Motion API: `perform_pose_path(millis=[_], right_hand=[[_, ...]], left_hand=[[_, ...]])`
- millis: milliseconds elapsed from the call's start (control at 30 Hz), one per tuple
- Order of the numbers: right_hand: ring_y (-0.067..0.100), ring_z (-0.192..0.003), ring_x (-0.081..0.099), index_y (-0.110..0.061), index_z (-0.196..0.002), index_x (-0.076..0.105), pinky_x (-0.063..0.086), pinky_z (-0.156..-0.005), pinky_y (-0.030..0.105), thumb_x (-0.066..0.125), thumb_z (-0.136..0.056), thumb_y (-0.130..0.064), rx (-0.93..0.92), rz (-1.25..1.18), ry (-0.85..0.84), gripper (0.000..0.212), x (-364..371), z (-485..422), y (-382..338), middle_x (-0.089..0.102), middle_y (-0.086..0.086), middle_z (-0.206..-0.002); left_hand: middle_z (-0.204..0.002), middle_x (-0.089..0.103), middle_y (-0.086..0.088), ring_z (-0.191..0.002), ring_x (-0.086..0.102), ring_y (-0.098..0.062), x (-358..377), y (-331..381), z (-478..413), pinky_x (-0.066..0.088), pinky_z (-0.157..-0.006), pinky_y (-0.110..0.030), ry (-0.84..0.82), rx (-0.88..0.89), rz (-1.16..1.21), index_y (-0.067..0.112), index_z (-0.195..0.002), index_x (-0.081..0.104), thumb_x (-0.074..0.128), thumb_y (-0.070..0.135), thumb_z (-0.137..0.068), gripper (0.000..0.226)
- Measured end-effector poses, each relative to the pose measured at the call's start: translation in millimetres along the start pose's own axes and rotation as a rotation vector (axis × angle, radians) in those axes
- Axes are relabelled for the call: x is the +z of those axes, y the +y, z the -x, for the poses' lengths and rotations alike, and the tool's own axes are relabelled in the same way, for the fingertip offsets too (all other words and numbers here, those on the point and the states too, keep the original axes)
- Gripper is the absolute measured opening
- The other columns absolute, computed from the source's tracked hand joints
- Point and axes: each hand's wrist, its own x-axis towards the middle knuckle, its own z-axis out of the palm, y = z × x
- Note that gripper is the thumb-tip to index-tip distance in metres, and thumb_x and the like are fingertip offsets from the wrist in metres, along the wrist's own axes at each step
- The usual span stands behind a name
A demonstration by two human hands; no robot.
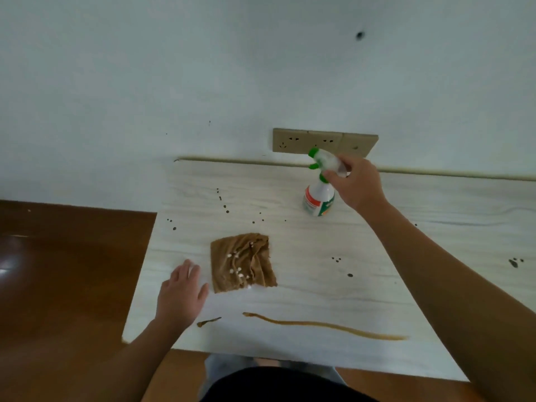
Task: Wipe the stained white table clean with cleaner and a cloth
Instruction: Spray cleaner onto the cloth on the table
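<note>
Right hand (355, 181) grips the bottle (319, 203), 1 o'clock of the cloth (242, 264); left hand (181, 291) open at 8 o'clock; careless release may topple the bottle.

A brown cloth (243, 264) flecked white is seen mid-frame on a white, grey-grained table (319, 288) streaked brown; the bottle (319, 198) is white and green.

Bare surface of the white table (304, 294) runs between the brown cloth (243, 262) and the spray bottle (319, 198), and to the cloth's right. The bottle stands upright near the back edge, close to the wall (261, 82) and socket plate (324, 142), its head gripped by the right hand (356, 184). The left hand (182, 288) is just left of the cloth
</note>
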Motion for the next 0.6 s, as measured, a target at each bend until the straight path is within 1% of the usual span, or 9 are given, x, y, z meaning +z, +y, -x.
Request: perform_pose_path(millis=[100,200,267,333,367,433,500,600], right_hand=[[0.014,-0.078,0.056,-0.022,-0.114,0.070,0.032,-0.059,0.016,0.072,-0.085,-0.036,0.005,-0.024,-0.019,0.032,-1.5,-12.6,2.6,0.062,-0.010,-0.087],[0.009,-0.077,0.056,-0.019,-0.116,0.067,0.035,-0.062,0.015,0.073,-0.087,-0.034,0.003,-0.078,-0.028,0.033,-0.5,-15.2,3.6,0.061,-0.012,-0.089],[0.001,-0.076,0.054,-0.021,-0.115,0.064,0.036,-0.062,0.015,0.073,-0.087,-0.033,0.021,-0.117,-0.030,0.032,1.4,-11.1,5.9,0.060,-0.012,-0.091],[-0.003,-0.077,0.052,-0.022,-0.116,0.059,0.036,-0.062,0.016,0.074,-0.087,-0.034,0.099,-0.132,-0.038,0.035,4.4,-3.9,11.0,0.058,-0.011,-0.093],[-0.001,-0.078,0.053,-0.021,-0.119,0.056,0.038,-0.064,0.017,0.074,-0.087,-0.035,0.168,-0.140,-0.057,0.039,5.6,0.8,15.0,0.058,-0.011,-0.096],[0.008,-0.088,0.059,-0.016,-0.125,0.054,0.046,-0.076,0.023,0.073,-0.089,-0.035,0.326,-0.153,-0.132,0.044,8.7,15.5,26.6,0.061,-0.007,-0.104],[0.016,-0.095,0.062,-0.014,-0.124,0.058,0.048,-0.084,0.031,0.071,-0.092,-0.032,0.410,-0.147,-0.210,0.039,13.8,38.0,40.8,0.065,-0.002,-0.108],[0.022,-0.094,0.066,-0.013,-0.113,0.067,0.052,-0.086,0.037,0.070,-0.093,-0.029,0.471,-0.180,-0.306,0.026,25.4,79.6,54.2,0.071,0.003,-0.103]], left_hand=[[-0.151,0.053,-0.011,-0.136,0.055,-0.028,3.2,5.5,3.4,0.053,-0.104,-0.041,0.050,-0.029,0.047,0.012,-0.138,0.058,0.057,0.037,-0.102,0.044],[-0.140,0.062,-0.013,-0.125,0.063,-0.029,6.7,7.9,8.7,0.055,-0.098,-0.042,0.080,-0.049,0.085,0.008,-0.130,0.064,0.059,0.031,-0.101,0.037],[-0.141,0.062,-0.012,-0.124,0.063,-0.029,7.4,10.0,13.6,0.054,-0.098,-0.042,0.078,-0.067,0.106,0.008,-0.132,0.063,0.057,0.031,-0.103,0.037],[-0.147,0.057,-0.009,-0.129,0.059,-0.027,7.5,11.9,19.5,0.050,-0.103,-0.041,0.055,-0.080,0.130,0.012,-0.136,0.059,0.051,0.033,-0.105,0.039],[-0.150,0.054,-0.007,-0.131,0.057,-0.025,7.7,12.9,22.3,0.049,-0.105,-0.040,0.039,-0.083,0.139,0.014,-0.138,0.058,0.048,0.034,-0.106,0.039],[-0.151,0.052,-0.005,-0.132,0.055,-0.023,7.0,13.8,27.1,0.047,-0.106,-0.039,0.018,-0.080,0.151,0.016,-0.138,0.056,0.044,0.035,-0.107,0.039],[-0.150,0.053,-0.005,-0.131,0.056,-0.023,7.8,13.8,31.2,0.047,-0.105,-0.038,0.013,-0.073,0.143,0.016,-0.136,0.058,0.043,0.035,-0.107,0.038],[-0.148,0.054,-0.006,-0.129,0.057,-0.024,7.4,11.2,35.8,0.047,-0.103,-0.039,0.001,-0.061,0.114,0.015,-0.136,0.058,0.040,0.037,-0.106,0.041]])
